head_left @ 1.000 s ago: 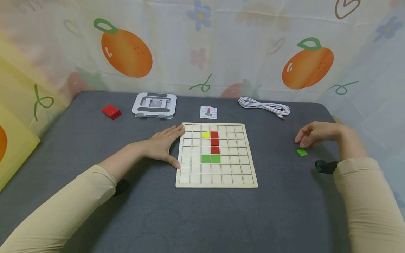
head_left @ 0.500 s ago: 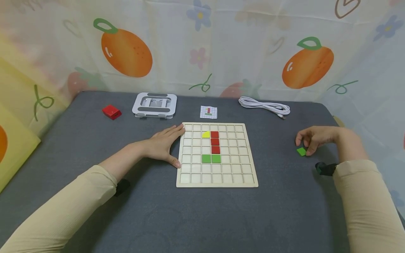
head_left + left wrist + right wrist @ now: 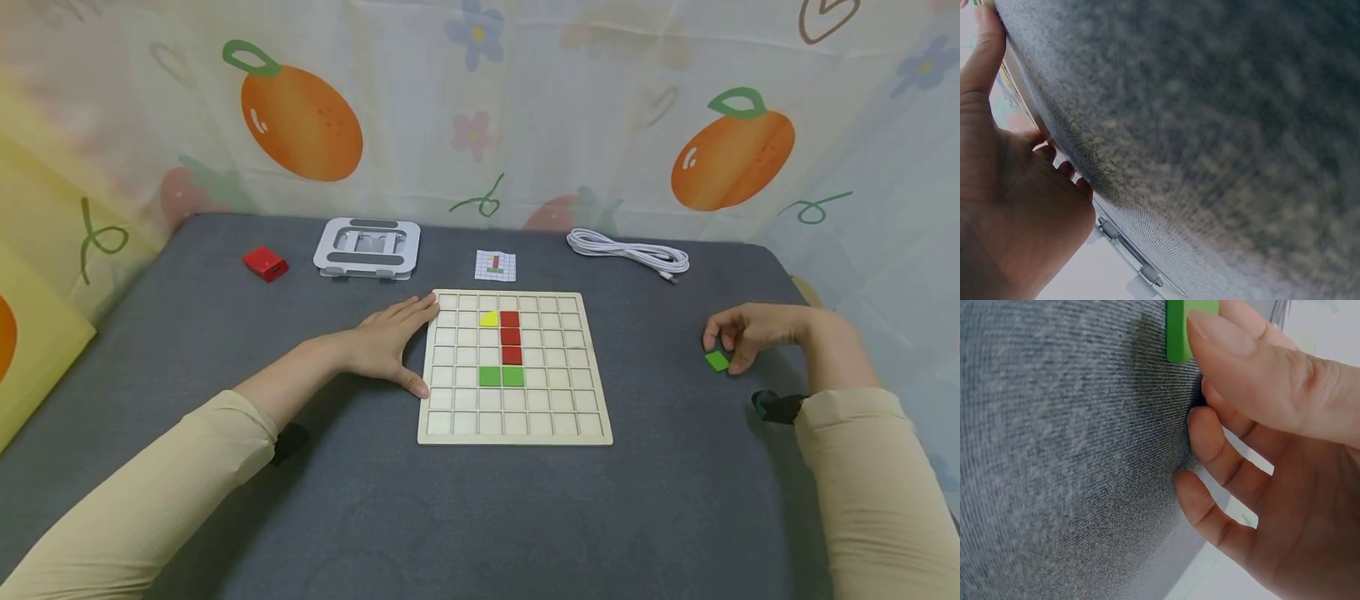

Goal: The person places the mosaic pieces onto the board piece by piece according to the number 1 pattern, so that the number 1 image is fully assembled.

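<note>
A pale wooden grid board (image 3: 465, 423) lies mid-table. It carries a yellow tile with one rounded corner (image 3: 489, 319), a column of red tiles (image 3: 511, 337) and two green squares (image 3: 501, 377) side by side. Spread along the board's left edge, my left hand (image 3: 378, 342) rests with straight fingers and thumb touching the rim. Off to the right, my right hand (image 3: 757, 333) pinches a loose green tile (image 3: 717, 361) between thumb and index finger. In the right wrist view, the thumb lies against that green tile (image 3: 1177, 337), and the other fingers curl near the cloth.
Behind the board sits a small paper card (image 3: 495, 266) printed with a coloured grid pattern. Along the back stand a red block-like object (image 3: 265, 263), a white and grey folding stand (image 3: 367, 248) and a coiled white cable (image 3: 628, 252). A patterned curtain hangs behind the table.
My right hand has come slightly nearer, and its thumb and index finger have closed on the loose green tile from opposite sides. My left hand stays at the board's edge.
</note>
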Tool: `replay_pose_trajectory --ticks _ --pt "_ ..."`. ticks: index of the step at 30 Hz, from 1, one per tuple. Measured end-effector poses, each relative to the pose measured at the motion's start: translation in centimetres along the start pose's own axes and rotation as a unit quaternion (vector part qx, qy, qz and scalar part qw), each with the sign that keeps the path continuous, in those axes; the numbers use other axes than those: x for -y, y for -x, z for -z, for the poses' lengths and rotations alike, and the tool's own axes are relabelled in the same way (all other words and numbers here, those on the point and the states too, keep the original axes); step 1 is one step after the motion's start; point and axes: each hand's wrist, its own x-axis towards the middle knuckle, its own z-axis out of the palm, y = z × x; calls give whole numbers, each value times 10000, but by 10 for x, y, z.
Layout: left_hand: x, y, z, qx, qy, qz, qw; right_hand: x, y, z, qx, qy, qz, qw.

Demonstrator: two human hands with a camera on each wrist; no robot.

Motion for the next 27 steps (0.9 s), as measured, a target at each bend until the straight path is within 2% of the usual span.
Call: replay_pose_trajectory --ticks 9,20,24,27 --pt "-1 1 2 18 43 -13 10000 7 -3 -3 -161 480 -110 9987" --pt "0 0 1 27 16 24 10000 5 0 -6 -382 483 146 9980" --pt "0 0 0 20 -5 11 10000 6 -1 -8 -585 461 117 9972" --pt "-1 0 1 29 -8 -3 10000 8 -4 -11 -884 587 68 9943"
